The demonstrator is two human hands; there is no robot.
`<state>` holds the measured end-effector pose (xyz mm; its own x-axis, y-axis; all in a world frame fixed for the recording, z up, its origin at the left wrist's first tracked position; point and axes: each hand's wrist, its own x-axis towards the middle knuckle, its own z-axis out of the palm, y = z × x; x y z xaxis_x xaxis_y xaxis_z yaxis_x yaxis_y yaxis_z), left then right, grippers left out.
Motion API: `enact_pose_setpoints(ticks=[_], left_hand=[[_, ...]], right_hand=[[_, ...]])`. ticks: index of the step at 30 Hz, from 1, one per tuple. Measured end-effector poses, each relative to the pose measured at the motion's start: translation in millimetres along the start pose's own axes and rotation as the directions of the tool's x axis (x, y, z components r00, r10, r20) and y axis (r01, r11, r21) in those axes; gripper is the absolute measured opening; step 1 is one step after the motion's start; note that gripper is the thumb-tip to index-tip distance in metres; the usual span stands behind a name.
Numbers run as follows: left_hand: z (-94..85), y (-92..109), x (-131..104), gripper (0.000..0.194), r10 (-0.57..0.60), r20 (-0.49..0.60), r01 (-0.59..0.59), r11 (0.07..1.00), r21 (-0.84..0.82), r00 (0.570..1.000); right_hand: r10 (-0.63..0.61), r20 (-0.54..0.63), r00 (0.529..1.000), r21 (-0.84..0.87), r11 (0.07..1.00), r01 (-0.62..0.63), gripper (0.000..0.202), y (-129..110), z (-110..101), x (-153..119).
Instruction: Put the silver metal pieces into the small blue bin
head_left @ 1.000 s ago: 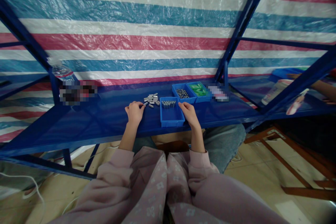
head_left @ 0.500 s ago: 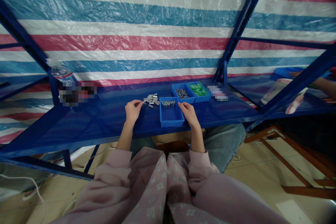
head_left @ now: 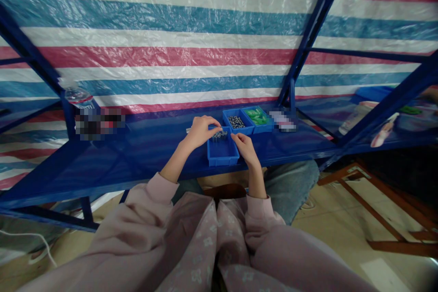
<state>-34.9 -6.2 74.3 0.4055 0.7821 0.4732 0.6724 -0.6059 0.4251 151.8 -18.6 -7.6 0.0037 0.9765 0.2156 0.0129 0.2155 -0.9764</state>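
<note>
My left hand (head_left: 201,131) reaches over the far left part of the front blue bin (head_left: 222,161), fingertips pinched above metal cylinders (head_left: 220,135) that stand in rows at the bin's far end. What those fingertips hold, if anything, is too small to tell. At the bin's right edge is my right hand (head_left: 243,144), its thumb and forefinger closed by the rim; anything between them is hidden. Most of the loose metal pieces (head_left: 188,130) left of the bin are covered by my left hand. The near part of the bin shows its bare blue floor.
Behind stand a blue bin of small metal parts (head_left: 236,122) and one with green pieces (head_left: 256,116). A bottle (head_left: 79,96) is at the left. Blue frame posts (head_left: 301,50) rise at the right, beyond them a white container (head_left: 357,117) and another person's hand (head_left: 431,94).
My left hand has moved right, from beside the loose metal pieces to above the cylinders in the front bin. My right hand has stayed at the bin's right edge.
</note>
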Motion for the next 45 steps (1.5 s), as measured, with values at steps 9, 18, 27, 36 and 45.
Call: enact_pose_setpoints(ticks=[9, 18, 27, 36, 45], left_hand=[[32.1, 1, 4, 0.012, 0.105, 0.218, -0.177, 0.922, 0.343, 0.970], [36.5, 3, 4, 0.010, 0.131, 0.232, -0.233, 0.839, 0.491, 0.964], [37.7, 3, 2, 0.020, 0.057, 0.229, -0.149, 0.901, 0.408, 0.972], [31.0, -28, -24, 0.047, -0.111, -0.262, 0.163, 0.970, 0.183, 0.959], [21.2, -61, -60, 0.027, -0.569, -0.335, 0.656, 0.701, 0.281, 0.751]], right_hand=[[-0.009, -0.005, 1.000, -0.013, 1.000, 0.009, 0.042, -2, 0, -1], [-0.005, 0.003, 1.000, 0.005, 1.000, 0.005, 0.043, -2, 0, -1], [-0.016, 0.004, 1.000, -0.021, 1.000, 0.016, 0.044, -1, 1, -1], [-0.012, 0.004, 1.000, -0.024, 1.000, 0.012, 0.044, -3, 0, -2], [-0.009, 0.004, 1.000, 0.005, 1.000, 0.009, 0.043, -4, 0, -2]])
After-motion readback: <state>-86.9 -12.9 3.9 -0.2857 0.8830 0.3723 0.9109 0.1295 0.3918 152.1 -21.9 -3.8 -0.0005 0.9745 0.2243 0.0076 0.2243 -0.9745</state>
